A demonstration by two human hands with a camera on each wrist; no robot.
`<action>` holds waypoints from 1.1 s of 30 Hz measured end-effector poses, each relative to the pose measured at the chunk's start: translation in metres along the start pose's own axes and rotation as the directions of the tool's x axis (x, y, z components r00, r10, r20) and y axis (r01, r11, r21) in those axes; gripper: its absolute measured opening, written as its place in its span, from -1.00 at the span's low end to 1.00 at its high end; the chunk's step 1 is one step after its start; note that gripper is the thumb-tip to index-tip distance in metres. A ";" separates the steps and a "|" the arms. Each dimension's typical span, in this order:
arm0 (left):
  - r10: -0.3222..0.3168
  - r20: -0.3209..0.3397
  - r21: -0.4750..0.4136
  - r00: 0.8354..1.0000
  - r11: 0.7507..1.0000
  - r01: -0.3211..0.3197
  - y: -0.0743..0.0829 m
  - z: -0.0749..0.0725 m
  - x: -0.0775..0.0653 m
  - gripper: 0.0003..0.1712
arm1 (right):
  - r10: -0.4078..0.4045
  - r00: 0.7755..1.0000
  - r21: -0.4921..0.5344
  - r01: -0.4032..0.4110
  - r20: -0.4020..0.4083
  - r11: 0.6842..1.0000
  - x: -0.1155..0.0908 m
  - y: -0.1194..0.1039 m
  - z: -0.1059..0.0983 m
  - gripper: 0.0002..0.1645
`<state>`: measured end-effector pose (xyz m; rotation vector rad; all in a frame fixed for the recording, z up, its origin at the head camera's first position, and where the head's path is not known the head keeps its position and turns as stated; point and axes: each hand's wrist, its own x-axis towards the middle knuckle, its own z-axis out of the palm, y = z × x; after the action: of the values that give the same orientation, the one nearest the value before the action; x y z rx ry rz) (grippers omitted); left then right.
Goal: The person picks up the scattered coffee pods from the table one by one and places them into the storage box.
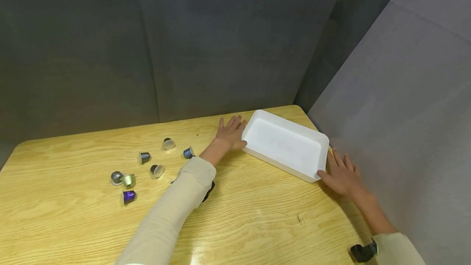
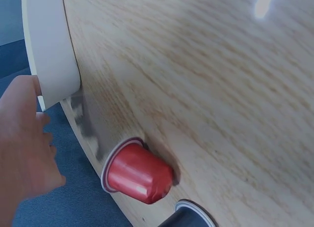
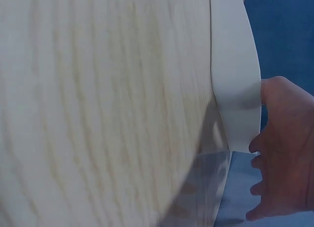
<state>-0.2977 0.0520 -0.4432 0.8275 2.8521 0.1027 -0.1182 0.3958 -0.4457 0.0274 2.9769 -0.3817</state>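
Observation:
A shallow white rectangular tray [image 1: 283,119] lies at an angle on the far right part of the wooden table. My left hand [image 1: 232,133] is at its left end, fingers spread, the thumb [image 2: 24,84] right at the rim. At the opposite end my right hand [image 1: 343,176] has its fingers fanned out past the tray's near right corner, with the thumb [image 3: 269,89] against the rim. In the left wrist view, a red coffee capsule [image 2: 140,173] lies on its side near the left hand; the forearm hides it in the head view.
Several coffee capsules lie scattered left of my left arm, among them a purple one [image 1: 129,196], a green one [image 1: 128,180] and a blue one [image 1: 188,152]. Dark partition panels [image 1: 220,44] stand behind the table [image 1: 250,216]; a grey panel [image 1: 412,113] rises on the right.

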 end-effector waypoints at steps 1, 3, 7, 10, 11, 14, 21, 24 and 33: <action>-0.003 0.004 -0.011 1.000 1.000 0.003 0.000 0.000 0.000 -0.12 | 0.003 1.000 0.001 -0.003 0.008 1.000 0.001 0.000 0.000 0.06; -0.004 0.001 -0.025 1.000 1.000 0.004 0.000 0.000 -0.002 -0.14 | 0.009 1.000 0.001 -0.009 0.020 1.000 0.002 0.000 -0.001 0.07; -0.013 0.025 -0.052 1.000 0.999 0.015 -0.002 -0.001 -0.005 -0.20 | 0.009 1.000 -0.009 -0.008 0.027 1.000 0.003 -0.002 -0.002 0.06; -0.012 0.033 -0.072 0.999 0.997 0.014 -0.003 -0.003 -0.006 -0.23 | 0.006 0.999 -0.009 -0.006 0.034 1.000 0.003 -0.002 -0.004 0.04; -0.009 0.034 -0.080 0.999 0.997 0.012 -0.003 -0.003 -0.007 -0.24 | 0.005 0.999 -0.007 -0.005 0.038 1.000 0.003 -0.003 -0.005 0.04; -0.004 0.049 -0.090 0.999 0.996 0.008 -0.005 -0.004 -0.008 -0.25 | 0.005 0.999 -0.004 -0.005 0.054 1.000 0.004 -0.003 -0.005 0.04; -0.006 0.091 -0.132 0.996 0.991 0.018 -0.012 -0.009 -0.013 -0.25 | -0.019 0.999 0.008 0.018 0.041 1.000 0.007 -0.002 -0.005 0.02; -0.003 0.095 -0.139 0.995 0.990 0.017 -0.016 -0.011 -0.016 -0.24 | -0.033 0.999 0.006 0.033 0.026 0.999 0.009 -0.005 -0.007 0.01; 0.021 0.097 -0.227 0.995 0.974 0.002 -0.032 -0.027 -0.029 -0.23 | -0.068 0.997 0.000 0.068 -0.018 0.998 0.013 -0.015 -0.014 -0.01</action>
<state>-0.2952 0.0093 -0.4158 0.7754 2.6798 0.3703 -0.1334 0.3848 -0.4308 -0.0715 3.0016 -0.3922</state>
